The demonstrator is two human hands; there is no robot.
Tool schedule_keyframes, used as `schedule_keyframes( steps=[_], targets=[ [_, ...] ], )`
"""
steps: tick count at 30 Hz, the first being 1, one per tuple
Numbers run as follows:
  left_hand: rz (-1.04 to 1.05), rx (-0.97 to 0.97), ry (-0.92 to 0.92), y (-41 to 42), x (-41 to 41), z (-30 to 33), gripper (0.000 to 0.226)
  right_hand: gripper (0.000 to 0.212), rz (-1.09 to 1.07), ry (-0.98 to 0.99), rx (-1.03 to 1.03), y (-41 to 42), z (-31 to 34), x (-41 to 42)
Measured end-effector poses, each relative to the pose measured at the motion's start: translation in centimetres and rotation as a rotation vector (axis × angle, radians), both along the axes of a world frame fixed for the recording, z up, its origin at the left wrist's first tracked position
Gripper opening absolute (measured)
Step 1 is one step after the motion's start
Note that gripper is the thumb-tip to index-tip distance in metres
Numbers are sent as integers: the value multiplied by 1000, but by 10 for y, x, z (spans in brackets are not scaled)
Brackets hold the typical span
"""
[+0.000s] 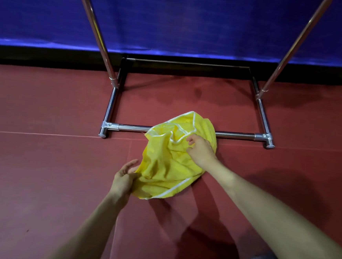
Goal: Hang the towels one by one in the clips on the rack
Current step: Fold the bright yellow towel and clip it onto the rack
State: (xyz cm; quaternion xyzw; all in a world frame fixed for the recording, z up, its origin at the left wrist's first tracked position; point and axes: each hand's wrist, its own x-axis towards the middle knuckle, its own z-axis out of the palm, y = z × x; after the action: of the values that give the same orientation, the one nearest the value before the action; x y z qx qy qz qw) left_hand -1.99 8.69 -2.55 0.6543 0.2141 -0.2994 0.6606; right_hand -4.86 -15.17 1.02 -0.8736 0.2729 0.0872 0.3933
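Note:
A crumpled yellow towel (169, 166) with a white hem is held between my two hands, above the red floor and in front of the rack's base. My left hand (124, 177) pinches its lower left edge. My right hand (200, 149) grips a fold near the white hem at the upper right. The metal rack (235, 135) shows only its floor frame and two slanted uprights. Its top bar and the clips are out of view.
The rack's front bar runs across the floor just behind the towel. A blue curtain (175, 17) hangs behind the rack, above a black strip. The red floor (41, 160) spreads to both sides. My knee and a shoe show at the bottom edge.

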Motion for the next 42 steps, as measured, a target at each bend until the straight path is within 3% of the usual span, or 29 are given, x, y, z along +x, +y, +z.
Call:
schedule_keyframes(
  steps=[3, 7, 13, 16, 19, 22, 26, 30, 33, 36, 39, 42],
  targets=[
    [-34, -11, 20, 9, -5, -2, 38, 52, 181, 44, -54, 15, -9, 11],
    [7, 78, 96, 16, -14, -2, 33, 59, 399, 154, -201, 31, -17, 21],
    [111, 165, 175, 30, -29, -16, 18, 68, 458, 253, -238, 36, -34, 28],
    [112, 182, 181, 37, -35, -18, 17, 50, 468, 338, -246, 37, -41, 28],
    [141, 219, 169, 44, -32, -20, 21, 12, 498, 361, -298, 34, -44, 26],
    [146, 237, 50, 45, -26, -19, 21, 26, 469, 371, -409, 27, -38, 23],
    [80, 296, -134, 34, -21, -11, 18, 35, 642, 643, -605, 14, -33, 15],
    [-102, 345, -196, 18, -25, -13, 20, 47, 774, 960, -632, 15, -36, 3],
    [-152, 361, -213, 15, -28, -16, 18, 34, 762, 742, -666, 21, -40, 1],
    [-187, 387, -227, 18, -29, -18, 16, 35, 485, 470, -397, 27, -50, 3],
    [-188, 390, -236, 22, -31, -18, 17, 52, 276, 406, -117, 30, -57, 7],
    [-190, 389, -251, 23, -33, -16, 16, 32, 286, 407, -47, 31, -59, 6]
  ],
)
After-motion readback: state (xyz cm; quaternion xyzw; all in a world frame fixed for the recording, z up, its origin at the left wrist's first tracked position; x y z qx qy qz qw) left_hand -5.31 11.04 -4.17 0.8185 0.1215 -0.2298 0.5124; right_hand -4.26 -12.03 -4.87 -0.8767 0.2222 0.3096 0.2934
